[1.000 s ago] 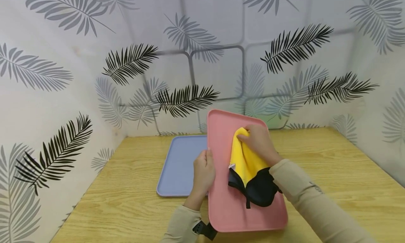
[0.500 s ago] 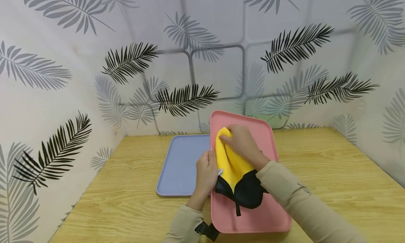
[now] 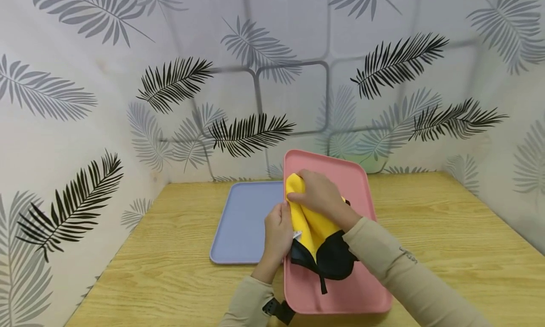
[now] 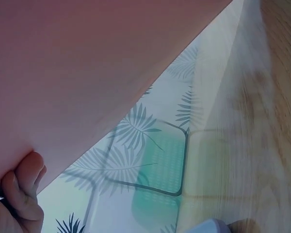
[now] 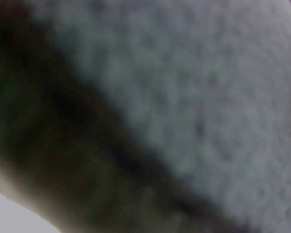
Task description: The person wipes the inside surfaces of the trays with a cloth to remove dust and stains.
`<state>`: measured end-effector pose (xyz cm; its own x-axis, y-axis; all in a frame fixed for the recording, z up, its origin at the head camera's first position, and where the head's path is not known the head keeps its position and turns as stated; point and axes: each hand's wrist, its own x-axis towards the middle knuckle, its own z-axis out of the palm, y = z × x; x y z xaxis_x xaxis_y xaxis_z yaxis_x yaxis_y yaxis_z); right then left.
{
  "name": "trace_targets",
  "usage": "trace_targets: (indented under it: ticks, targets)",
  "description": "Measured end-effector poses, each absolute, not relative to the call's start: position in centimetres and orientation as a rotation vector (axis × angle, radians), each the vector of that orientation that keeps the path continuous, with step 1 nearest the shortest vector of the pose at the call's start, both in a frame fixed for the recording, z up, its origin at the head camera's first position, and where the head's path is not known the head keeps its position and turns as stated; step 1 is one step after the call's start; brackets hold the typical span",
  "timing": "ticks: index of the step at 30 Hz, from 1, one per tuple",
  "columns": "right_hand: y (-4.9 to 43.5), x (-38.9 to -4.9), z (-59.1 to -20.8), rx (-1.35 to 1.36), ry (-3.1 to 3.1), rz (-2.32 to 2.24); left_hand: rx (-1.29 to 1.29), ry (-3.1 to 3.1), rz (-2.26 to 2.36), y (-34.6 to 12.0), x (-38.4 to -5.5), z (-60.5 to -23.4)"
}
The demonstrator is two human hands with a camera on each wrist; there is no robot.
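A pink rectangular tray (image 3: 332, 294) stands tilted up, facing the head camera. My left hand (image 3: 278, 230) grips its left edge; in the left wrist view curled fingers (image 4: 28, 184) hold it against the tray's broad underside (image 4: 87, 73). Against the tray's inner face, my right hand (image 3: 317, 193) holds a folded yellow cloth (image 3: 312, 227) with black parts (image 3: 336, 258), a small white tag and a dangling black strap. The cloth lies close beside the left hand. A blurred grey fabric-like surface (image 5: 199, 97) fills most of the right wrist view, where no fingers show.
Behind and left of the pink tray, a blue tray (image 3: 244, 223) lies flat on the wooden table (image 3: 170, 251), its right part hidden. A leaf-patterned curtain (image 3: 238, 43) encloses the table at the back and sides.
My right hand has moved left across the pink tray with the yellow and black cloth, up to the tray's left edge. The tray and left hand have shifted slightly right.
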<state>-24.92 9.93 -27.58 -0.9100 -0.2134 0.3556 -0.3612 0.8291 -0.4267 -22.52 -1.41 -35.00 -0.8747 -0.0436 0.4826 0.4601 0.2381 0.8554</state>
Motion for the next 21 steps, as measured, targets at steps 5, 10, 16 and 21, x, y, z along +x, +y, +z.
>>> trace_targets:
  ticks: [5,10,16,21]
  targets:
    - [10.2,-24.9,-27.6,0.408,-2.766,0.659,-0.404,-2.110,-1.653,-1.4,-22.5,-35.1]
    - [10.6,-24.9,-27.9,0.400,-2.788,0.558,-0.409,-2.118,-1.648,-1.4,-22.7,-35.2]
    - [11.7,-24.8,-28.2,0.415,-2.803,0.452,-0.375,-2.105,-1.613,-1.6,-22.8,-35.1]
    - [13.2,-25.2,-28.6,0.441,-2.799,0.416,-0.356,-2.072,-1.586,-1.8,-22.9,-34.8]
